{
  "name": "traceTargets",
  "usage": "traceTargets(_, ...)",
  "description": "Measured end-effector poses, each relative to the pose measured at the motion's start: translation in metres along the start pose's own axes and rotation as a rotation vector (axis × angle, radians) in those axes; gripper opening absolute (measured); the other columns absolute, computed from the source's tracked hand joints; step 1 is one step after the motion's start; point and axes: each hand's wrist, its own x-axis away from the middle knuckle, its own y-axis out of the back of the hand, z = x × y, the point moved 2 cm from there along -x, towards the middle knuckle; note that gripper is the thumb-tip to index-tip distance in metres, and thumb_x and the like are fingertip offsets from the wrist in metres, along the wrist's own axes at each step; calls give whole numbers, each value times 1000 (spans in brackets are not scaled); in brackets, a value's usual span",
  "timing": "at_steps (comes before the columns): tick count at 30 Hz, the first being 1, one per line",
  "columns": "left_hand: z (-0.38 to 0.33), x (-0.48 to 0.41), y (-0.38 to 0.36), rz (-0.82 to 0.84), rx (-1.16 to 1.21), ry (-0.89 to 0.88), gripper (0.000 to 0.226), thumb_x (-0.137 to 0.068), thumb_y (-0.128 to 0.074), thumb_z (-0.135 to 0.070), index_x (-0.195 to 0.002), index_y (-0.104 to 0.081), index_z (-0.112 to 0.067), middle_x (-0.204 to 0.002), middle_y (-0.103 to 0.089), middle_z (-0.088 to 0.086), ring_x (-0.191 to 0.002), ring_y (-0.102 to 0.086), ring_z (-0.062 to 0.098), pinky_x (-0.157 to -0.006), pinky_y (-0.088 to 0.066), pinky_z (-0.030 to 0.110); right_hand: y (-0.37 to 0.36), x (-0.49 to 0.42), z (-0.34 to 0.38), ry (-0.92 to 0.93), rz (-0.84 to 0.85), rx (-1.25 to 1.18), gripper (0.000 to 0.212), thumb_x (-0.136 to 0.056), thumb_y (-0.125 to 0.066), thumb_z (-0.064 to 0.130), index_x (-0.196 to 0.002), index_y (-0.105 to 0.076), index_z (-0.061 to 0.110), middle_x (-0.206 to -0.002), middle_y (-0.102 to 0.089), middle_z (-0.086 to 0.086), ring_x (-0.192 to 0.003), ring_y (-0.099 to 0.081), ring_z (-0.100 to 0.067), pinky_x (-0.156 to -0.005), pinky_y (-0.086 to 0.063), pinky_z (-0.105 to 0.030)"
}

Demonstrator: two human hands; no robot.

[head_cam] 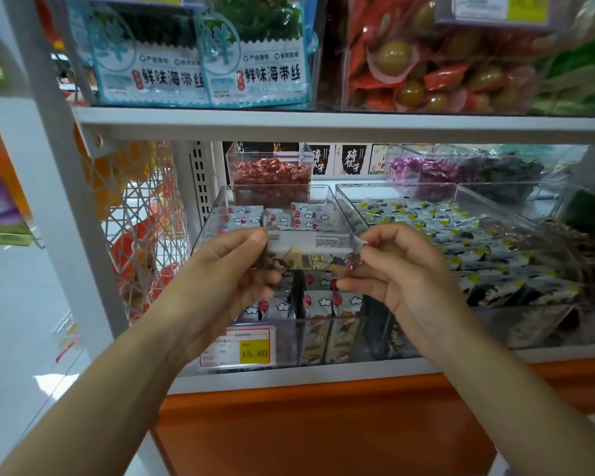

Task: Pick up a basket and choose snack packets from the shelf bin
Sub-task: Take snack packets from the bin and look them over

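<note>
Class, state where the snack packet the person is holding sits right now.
In the head view the snack packet is centre frame, pinched at its ends by the left hand and right hand, over the clear bin.

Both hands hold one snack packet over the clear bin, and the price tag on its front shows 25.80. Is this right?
Not quite. In the head view the price tag shows 15.80, not 25.80. The rest stands: the left hand and the right hand hold one snack packet over the clear bin.
</note>
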Motion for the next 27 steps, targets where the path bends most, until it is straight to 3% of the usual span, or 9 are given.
traceTargets(2, 1, 0, 0, -14, -28, -15, 25, -78, -58, -24, -96, -66, -8, -90, -68, 12, -64, -64, 13, -53, -52, 18, -2, 1, 0, 8, 10, 47, 2, -83, -61, 6, -82, -59, 6, -93, -63, -20, -78, -68, -28, -63, -57, -30)
traceTargets(5, 2, 0, 2, -31, -115, -57, 18, -81, -59, -16, -97, -65, -12, -86, -71, 7, -73, -70, 17, -59, -54, 18, -3, 2, -3, 37, -31, 198, 8, -86, -59, 0, -82, -55, 6, -99, -64, -19, -83, -70, -26, -67, -59, -35)
traceTargets(10, 0, 2, 4, 57, -309, -90, 40, -74, -62, -24, -113, -64, -15, -101, -72, 5, -89, -70, 18, -71, -55, 18, -4, 1, -1, 84, -29, 314, 9, -83, -64, 11, -91, -67, 15, -96, -68, -8, -88, -68, -22, -73, -59, -41)
traceTargets(14, -4, 7, 2, 68, -441, -146, 33, -73, -63, -28, -106, -67, -21, -93, -73, 0, -80, -71, 13, -62, -51, 11, -5, 2, 3, 136, -62, 398, 10, -81, -68, 16, -76, -70, 25, -84, -70, -1, -85, -67, -21, -79, -56, -49)
traceTargets(17, -7, 10, -1, 78, -532, -197, 37, -65, -65, -35, -100, -66, -27, -86, -72, -5, -71, -69, 7, -59, -51, 13, -3, 2, 4, 178, -115, 463, 15, -83, -66, 16, -68, -66, 20, -72, -65, -4, -74, -64, -24, -73, -56, -50)
traceTargets(20, -5, 10, -5, 65, -592, -184, 39, -59, -66, -43, -95, -65, -29, -88, -70, -1, -75, -70, 12, -72, -57, 24, -4, 2, 3, 225, -138, 549, 16, -83, -65, 18, -68, -63, 13, -66, -61, -4, -65, -61, -16, -64, -56, -36)
traceTargets(22, -1, 9, -8, 44, -592, -181, 29, -65, -69, -39, -90, -64, -23, -88, -66, 4, -74, -69, 16, -67, -58, 27, -6, 3, 2, 244, -125, 588, 16, -84, -66, 18, -68, -64, 15, -64, -62, 3, -61, -58, -5, -59, -49, -19)
traceTargets(24, 0, 7, -9, 9, -598, -198, 17, -77, -68, -29, -83, -63, -15, -86, -63, 10, -71, -67, 18, -60, -58, 26, -8, 4, 1, 252, -102, 596, 14, -84, -66, 17, -70, -64, 16, -65, -62, 4, -61, -58, -3, -57, -46, -14)
traceTargets(27, 1, 4, -5, -37, -567, -199, 19, -81, -65, -24, -76, -62, -6, -82, -62, 16, -67, -67, 18, -56, -56, 25, -12, 5, 1, 267, -71, 586, 12, -84, -65, 15, -72, -65, 16, -67, -63, 5, -64, -59, -2, -56, -44, -10)
